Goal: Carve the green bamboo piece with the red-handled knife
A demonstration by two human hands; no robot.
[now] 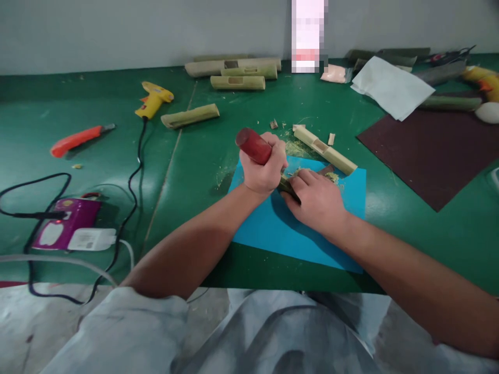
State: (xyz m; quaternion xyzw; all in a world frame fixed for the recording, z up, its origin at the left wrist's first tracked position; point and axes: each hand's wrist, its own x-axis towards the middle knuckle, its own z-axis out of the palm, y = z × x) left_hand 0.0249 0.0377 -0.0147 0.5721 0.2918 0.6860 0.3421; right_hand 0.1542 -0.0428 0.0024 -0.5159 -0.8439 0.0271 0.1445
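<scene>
My left hand [262,171] is wrapped round the thick red handle [252,144] of a tool whose working end is hidden by my fingers. Close beside it, my right hand [316,200] is closed over a dark bamboo piece [289,188], mostly covered by the fingers. Both hands are above a blue sheet [268,228]. Shavings [332,177] lie around the fingers. Just beyond the right hand lies a pale bamboo tube [339,159] with a rectangular slot cut in it.
Several bamboo tubes [237,82] lie along the back. Leftward are a yellow glue gun [153,101], an orange-handled cutter [78,141], and a purple power strip [83,214] with cables. A dark brown sheet [432,156] and white paper [390,88] lie at right.
</scene>
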